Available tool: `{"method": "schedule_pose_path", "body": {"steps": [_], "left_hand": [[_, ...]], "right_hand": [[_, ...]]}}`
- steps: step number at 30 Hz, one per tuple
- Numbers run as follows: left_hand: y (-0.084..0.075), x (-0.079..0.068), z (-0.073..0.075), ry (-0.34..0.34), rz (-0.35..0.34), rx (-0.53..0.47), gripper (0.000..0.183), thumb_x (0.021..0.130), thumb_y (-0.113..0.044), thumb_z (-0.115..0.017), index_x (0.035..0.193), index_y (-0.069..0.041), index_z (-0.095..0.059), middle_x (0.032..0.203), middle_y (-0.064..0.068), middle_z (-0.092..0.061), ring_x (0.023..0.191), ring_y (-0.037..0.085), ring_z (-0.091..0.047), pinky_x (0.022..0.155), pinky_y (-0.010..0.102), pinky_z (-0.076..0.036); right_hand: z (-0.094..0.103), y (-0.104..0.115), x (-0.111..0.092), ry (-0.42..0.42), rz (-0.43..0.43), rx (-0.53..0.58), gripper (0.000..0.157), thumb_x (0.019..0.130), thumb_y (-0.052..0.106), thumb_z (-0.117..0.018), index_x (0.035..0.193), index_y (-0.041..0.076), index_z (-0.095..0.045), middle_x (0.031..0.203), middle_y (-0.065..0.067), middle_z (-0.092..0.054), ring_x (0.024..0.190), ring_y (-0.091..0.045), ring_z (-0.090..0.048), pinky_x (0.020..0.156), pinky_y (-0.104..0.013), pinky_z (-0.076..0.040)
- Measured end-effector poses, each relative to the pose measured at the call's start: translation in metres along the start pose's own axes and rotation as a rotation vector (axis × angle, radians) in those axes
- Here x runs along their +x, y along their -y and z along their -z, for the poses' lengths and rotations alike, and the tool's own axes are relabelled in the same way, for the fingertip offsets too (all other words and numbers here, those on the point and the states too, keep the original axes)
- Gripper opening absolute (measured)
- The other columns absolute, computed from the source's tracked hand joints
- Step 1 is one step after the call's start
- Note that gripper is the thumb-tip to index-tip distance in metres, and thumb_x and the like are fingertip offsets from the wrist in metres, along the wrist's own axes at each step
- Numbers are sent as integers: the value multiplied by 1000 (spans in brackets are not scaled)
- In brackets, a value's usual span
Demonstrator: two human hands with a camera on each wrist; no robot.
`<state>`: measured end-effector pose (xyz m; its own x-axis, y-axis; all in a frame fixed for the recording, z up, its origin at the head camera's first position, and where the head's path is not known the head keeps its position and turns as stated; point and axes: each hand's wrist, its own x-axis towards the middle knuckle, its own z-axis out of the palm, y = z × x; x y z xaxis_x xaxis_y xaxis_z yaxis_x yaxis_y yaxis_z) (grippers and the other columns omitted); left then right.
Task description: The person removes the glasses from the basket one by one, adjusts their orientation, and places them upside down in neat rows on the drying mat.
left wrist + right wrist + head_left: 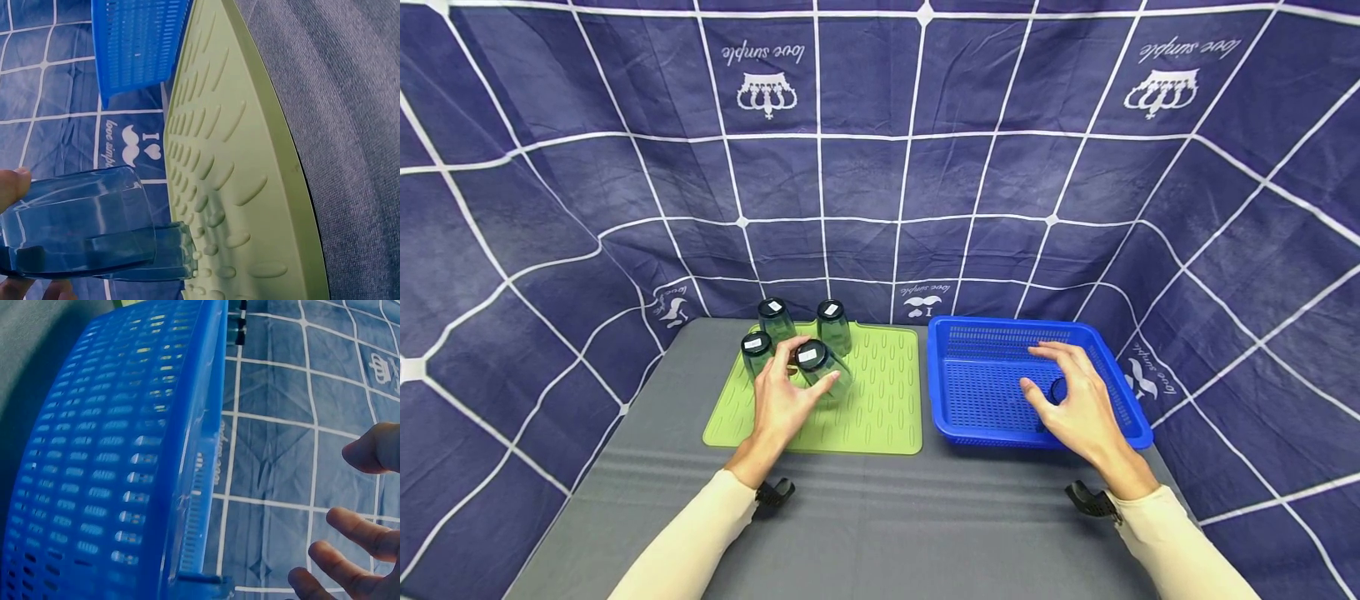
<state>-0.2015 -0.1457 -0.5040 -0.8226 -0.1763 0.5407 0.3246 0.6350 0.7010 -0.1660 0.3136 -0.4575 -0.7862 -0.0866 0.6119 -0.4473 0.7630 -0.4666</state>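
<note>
My left hand (781, 402) grips a tinted drinking glass (827, 372), upside down, its dark base with a white label facing up. In the left wrist view the rim of this glass (81, 219) shows a little above the green ridged mat (250, 162). Three similar glasses stand inverted behind and left of it: a back left glass (775, 318), a back right glass (833, 327) and a front left glass (756, 352). Over the blue basket (936, 375), my right hand (1081, 410) has its fingers spread, holding nothing. One dark glass (1057, 389) is in the basket, partly hidden by that hand.
The mat and the basket lie side by side on a grey cloth-covered table (880, 517), with a narrow gap between them. A blue curtain (865, 175) with white grid lines hangs close behind and along both sides. The basket wall (94, 456) is perforated.
</note>
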Motion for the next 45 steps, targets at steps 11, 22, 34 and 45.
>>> {"method": "schedule_pose_path", "body": {"steps": [11,22,34,45], "left_hand": [[9,4,-4,37,6,65,81,80,-32,-110,150,-21,-69,138,14,-84,103,40,-77,88,53,-63],[15,13,-10,34,-13,92,79,79,-33,-110,147,-20,-71,133,16,-85,99,42,-77,84,58,-61],[19,20,-15,50,35,123,76,82,-37,-108,148,-21,-72,131,16,-85,100,44,-75,84,62,-59],[24,26,-20,80,101,159,76,84,-39,-106,150,-22,-72,139,23,-83,125,52,-77,99,69,-62]], "right_hand": [[3,-11,-2,-4,3,-12,50,94,14,-89,141,3,-78,148,-23,-72,142,-45,-64,115,-39,-43],[8,-21,-2,-6,-29,-37,50,93,15,-89,141,4,-78,148,-23,-72,142,-46,-64,109,-58,-45],[10,-31,-6,21,-64,-57,53,93,19,-90,141,1,-77,147,-28,-70,141,-50,-62,111,-69,-47],[12,-35,-10,78,-117,-77,56,94,24,-88,143,-1,-74,148,-32,-67,143,-54,-59,113,-74,-45]]}}
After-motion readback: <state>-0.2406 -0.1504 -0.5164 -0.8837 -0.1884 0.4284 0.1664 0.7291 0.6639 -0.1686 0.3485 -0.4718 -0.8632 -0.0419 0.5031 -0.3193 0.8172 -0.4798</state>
